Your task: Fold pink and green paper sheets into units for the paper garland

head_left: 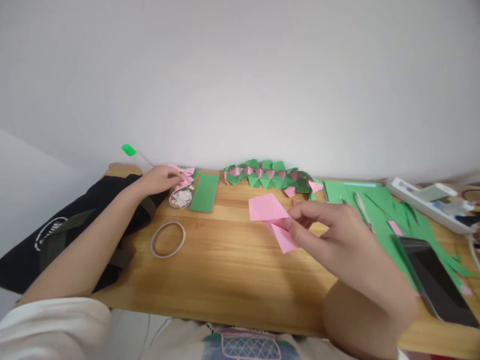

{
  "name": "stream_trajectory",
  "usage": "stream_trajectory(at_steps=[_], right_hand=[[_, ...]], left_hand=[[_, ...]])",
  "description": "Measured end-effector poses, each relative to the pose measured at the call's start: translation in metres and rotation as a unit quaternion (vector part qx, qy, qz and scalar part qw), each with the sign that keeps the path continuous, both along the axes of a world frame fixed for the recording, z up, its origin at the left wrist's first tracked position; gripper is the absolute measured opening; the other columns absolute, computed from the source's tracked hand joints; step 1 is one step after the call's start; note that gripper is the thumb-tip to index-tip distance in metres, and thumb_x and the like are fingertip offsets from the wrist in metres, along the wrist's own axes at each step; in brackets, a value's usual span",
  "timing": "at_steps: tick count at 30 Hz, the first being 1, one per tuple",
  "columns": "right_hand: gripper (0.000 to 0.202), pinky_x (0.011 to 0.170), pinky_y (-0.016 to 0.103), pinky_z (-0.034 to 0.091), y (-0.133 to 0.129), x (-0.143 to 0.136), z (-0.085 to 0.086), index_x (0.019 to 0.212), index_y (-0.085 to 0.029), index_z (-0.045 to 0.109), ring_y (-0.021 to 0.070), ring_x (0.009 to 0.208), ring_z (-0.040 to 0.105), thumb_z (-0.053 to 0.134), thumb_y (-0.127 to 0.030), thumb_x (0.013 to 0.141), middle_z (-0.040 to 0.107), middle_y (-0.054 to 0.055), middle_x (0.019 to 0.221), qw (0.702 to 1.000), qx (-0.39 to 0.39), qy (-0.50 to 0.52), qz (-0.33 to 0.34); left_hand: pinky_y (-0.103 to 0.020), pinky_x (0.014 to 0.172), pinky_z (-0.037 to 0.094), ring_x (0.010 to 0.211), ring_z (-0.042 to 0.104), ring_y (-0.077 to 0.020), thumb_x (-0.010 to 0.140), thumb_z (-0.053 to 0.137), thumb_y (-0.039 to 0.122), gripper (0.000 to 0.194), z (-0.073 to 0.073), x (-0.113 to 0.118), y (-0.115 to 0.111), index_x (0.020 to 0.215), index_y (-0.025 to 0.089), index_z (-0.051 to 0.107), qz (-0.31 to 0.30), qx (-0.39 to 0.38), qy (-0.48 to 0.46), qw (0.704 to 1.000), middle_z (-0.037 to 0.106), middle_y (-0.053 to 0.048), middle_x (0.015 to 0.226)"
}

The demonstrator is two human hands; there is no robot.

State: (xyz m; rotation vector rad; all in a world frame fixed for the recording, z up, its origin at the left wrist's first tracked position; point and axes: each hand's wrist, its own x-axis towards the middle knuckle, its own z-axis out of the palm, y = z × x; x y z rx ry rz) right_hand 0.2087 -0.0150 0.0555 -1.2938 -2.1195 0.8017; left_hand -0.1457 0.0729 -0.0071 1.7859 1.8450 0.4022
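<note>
My right hand (330,230) pinches a folded pink paper piece (268,209) between thumb and fingers, above the middle of the table. Two pink flaps stick out to the left and downward from my fingertips. At the back left, my left hand (163,179) reaches to a small pile of folded pink papers (186,176); its fingers are at the pile's edge, and whether they grip a piece is too small to tell. Just below that hand lies a round holder with white scraps (181,198). A green paper rectangle (204,192) lies to its right.
A chain of green and pink folded pieces (267,175) lies along the wall. A white ring (167,240) is at the left, beside a black bag (86,215). On the right are green sheets (382,200), a pen (363,210), a phone (435,280) and a power strip (427,205).
</note>
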Motion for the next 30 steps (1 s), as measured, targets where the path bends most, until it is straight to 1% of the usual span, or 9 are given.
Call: stream_trajectory(at_steps=[4,6,7,9,10,12,16,23,30], right_hand=[[0.025,0.052,0.022,0.037,0.004,-0.003,-0.005,0.061,-0.019,0.057,0.0092,0.054,0.049,0.055,-0.023,0.086,0.055,-0.003,0.056,0.986,-0.056,0.156,0.007],[0.022,0.049,0.021,0.036,0.006,-0.005,-0.008,0.064,-0.019,0.06,0.0085,0.053,0.047,0.058,-0.025,0.086,0.054,-0.003,0.057,0.972,-0.072,0.223,-0.003],[0.021,0.048,0.021,0.035,0.008,-0.006,-0.01,0.065,-0.019,0.061,0.0081,0.052,0.046,0.059,-0.025,0.085,0.054,-0.004,0.057,0.966,-0.076,0.247,-0.006],[0.02,0.047,0.021,0.034,0.009,-0.007,-0.012,0.067,-0.019,0.063,0.008,0.052,0.046,0.06,-0.025,0.085,0.056,-0.003,0.057,0.959,-0.08,0.272,-0.008],[0.019,0.048,0.022,0.034,0.009,-0.007,-0.013,0.067,-0.019,0.063,0.0082,0.053,0.047,0.061,-0.025,0.085,0.056,-0.003,0.058,0.957,-0.08,0.278,-0.009],[0.019,0.049,0.022,0.036,0.009,-0.007,-0.014,0.067,-0.019,0.064,0.0087,0.054,0.048,0.062,-0.026,0.085,0.058,-0.002,0.059,0.956,-0.084,0.279,-0.012],[0.02,0.052,0.024,0.04,0.007,-0.006,-0.014,0.071,-0.017,0.065,0.0105,0.057,0.051,0.061,-0.029,0.086,0.059,0.0,0.062,0.957,-0.107,0.27,-0.021],[0.015,0.054,0.025,0.043,0.008,-0.006,-0.009,0.078,-0.019,0.068,0.0123,0.061,0.056,0.066,-0.032,0.084,0.066,0.001,0.066,0.96,-0.128,0.251,0.001],[0.032,0.049,0.023,0.038,0.008,-0.008,-0.012,0.064,-0.019,0.067,0.0092,0.053,0.047,0.062,-0.037,0.09,0.057,-0.001,0.055,0.97,-0.096,0.223,-0.027]], left_hand=[[-0.032,0.073,0.057,0.08,0.072,-0.0226,0.086,0.046,0.057,0.052,0.017,0.055,-0.032,0.1,0.012,0.067,0.012,0.052,-0.171,0.984,0.077,-0.014,0.095],[-0.034,0.076,0.058,0.08,0.073,-0.0219,0.09,0.029,0.061,0.063,0.026,0.089,-0.051,0.104,0.013,0.067,-0.012,0.066,-0.248,0.967,0.077,-0.013,0.094],[-0.033,0.074,0.059,0.079,0.074,-0.0214,0.091,0.03,0.062,0.063,0.03,0.105,-0.06,0.105,0.014,0.067,-0.032,0.063,-0.292,0.954,0.078,-0.011,0.091],[-0.031,0.067,0.059,0.074,0.073,-0.0214,0.089,0.046,0.06,0.052,0.039,0.132,-0.072,0.098,0.015,0.07,-0.046,0.061,-0.437,0.896,0.078,-0.01,0.082],[-0.029,0.064,0.058,0.07,0.073,-0.0199,0.089,0.05,0.056,0.046,0.043,0.143,-0.075,0.091,0.015,0.071,-0.044,0.071,-0.474,0.877,0.077,-0.008,0.077],[-0.023,0.057,0.056,0.063,0.07,-0.0163,0.086,0.062,0.044,0.031,0.049,0.158,-0.077,0.081,0.016,0.072,-0.028,0.093,-0.501,0.86,0.075,-0.004,0.07],[-0.016,0.05,0.052,0.054,0.066,-0.0101,0.083,0.066,0.026,0.017,0.052,0.168,-0.075,0.069,0.017,0.071,-0.011,0.106,-0.509,0.854,0.069,0.003,0.058],[-0.012,0.05,0.051,0.051,0.062,-0.0063,0.084,0.064,0.018,0.022,0.049,0.166,-0.076,0.063,0.017,0.071,-0.02,0.132,-0.481,0.867,0.066,0.004,0.055],[-0.009,0.051,0.05,0.053,0.062,-0.0057,0.084,0.062,0.016,0.018,0.052,0.165,-0.076,0.069,0.016,0.072,-0.075,0.091,-0.472,0.874,0.068,0.004,0.058]])
